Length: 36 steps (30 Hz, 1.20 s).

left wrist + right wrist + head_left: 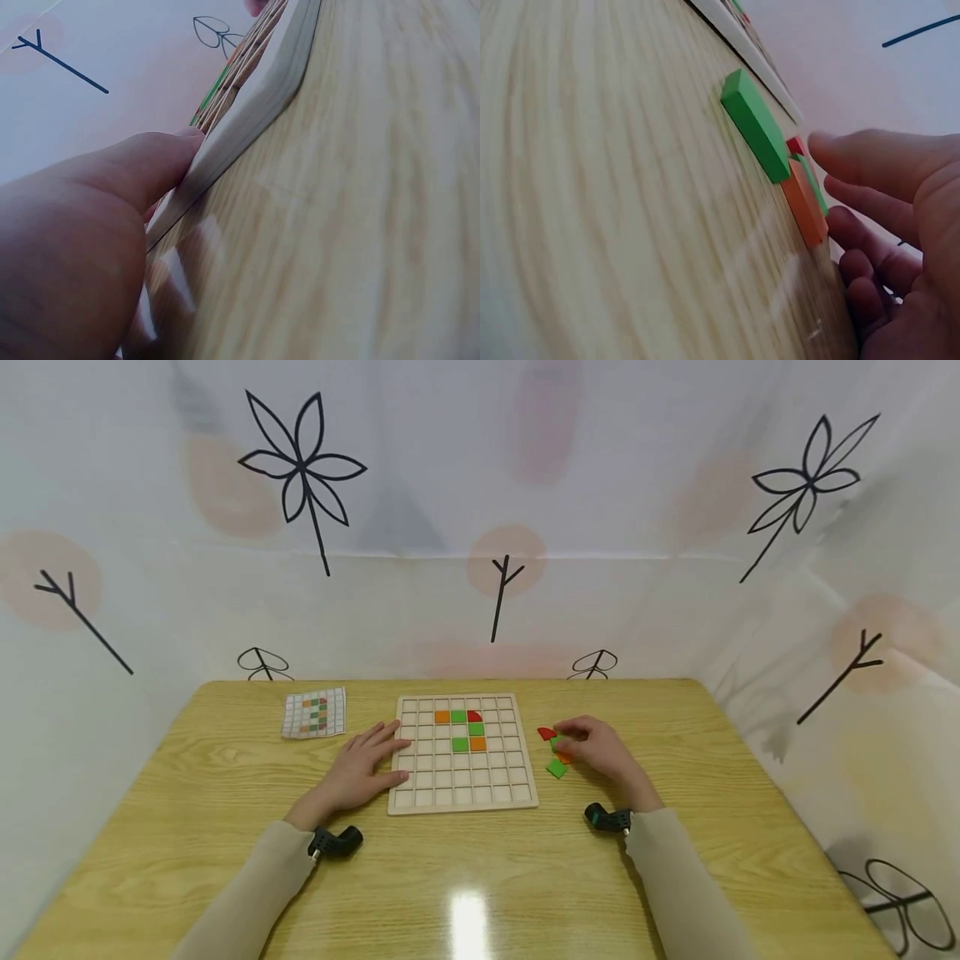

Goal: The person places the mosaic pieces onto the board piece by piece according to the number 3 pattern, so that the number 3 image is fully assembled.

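A wooden grid board (427,796) lies on the table, with several orange, green and red tiles set in its upper and middle cells. My left hand (365,770) rests at the board's left edge, fingers spread over the rim; in the left wrist view the thumb (161,161) touches the edge. To the right of the board, my right hand (596,750) hovers over a few loose pieces, thumb and fingers apart. Around it lie a red quarter-round piece (546,734), a green square tile (557,768) and an orange tile (805,202). Another green tile (555,743) is partly hidden by the hand.
A printed pattern card (313,713) with a coloured grid lies at the back left of the wooden table (420,877). Fabric walls (420,610) with plant drawings rise behind the table and at its sides.
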{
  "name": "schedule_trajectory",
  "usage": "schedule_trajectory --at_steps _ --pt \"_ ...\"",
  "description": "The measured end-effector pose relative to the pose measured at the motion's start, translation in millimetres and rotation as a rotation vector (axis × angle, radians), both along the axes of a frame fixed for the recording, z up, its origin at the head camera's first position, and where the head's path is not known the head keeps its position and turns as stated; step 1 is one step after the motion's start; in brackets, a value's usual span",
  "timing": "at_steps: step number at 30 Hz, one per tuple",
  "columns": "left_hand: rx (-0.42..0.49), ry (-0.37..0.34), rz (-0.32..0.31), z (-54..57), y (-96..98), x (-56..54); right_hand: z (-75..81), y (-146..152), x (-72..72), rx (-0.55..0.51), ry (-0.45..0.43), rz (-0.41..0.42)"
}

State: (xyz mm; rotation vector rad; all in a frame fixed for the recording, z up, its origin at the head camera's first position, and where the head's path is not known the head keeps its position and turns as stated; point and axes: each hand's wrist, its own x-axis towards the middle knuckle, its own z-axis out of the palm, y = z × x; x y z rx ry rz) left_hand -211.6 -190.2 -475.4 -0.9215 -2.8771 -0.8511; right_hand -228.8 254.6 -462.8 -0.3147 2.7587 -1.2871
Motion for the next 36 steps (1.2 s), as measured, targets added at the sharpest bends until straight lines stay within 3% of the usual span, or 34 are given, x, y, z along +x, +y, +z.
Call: schedule_trajectory --at_steps 17,23,28,36 --pt "-0.003 -0.007 -0.001 0.9 0.2 -0.3 -0.6 -8.3 -1.0 0.02 0.018 -0.058" --pt "0.007 -0.01 0.0 0.7 0.5 0.8 -1.9 -7.4 -2.5 0.021 0.057 -0.144" --pt "0.003 -0.01 -0.003 -0.2 1.1 0.7 -2.1 -2.2 -2.1 -0.058 0.062 -0.219" --pt "0.003 -0.005 0.0 0.5 0.3 0.7 -2.9 3.0 -3.6 -0.082 0.035 -0.167"
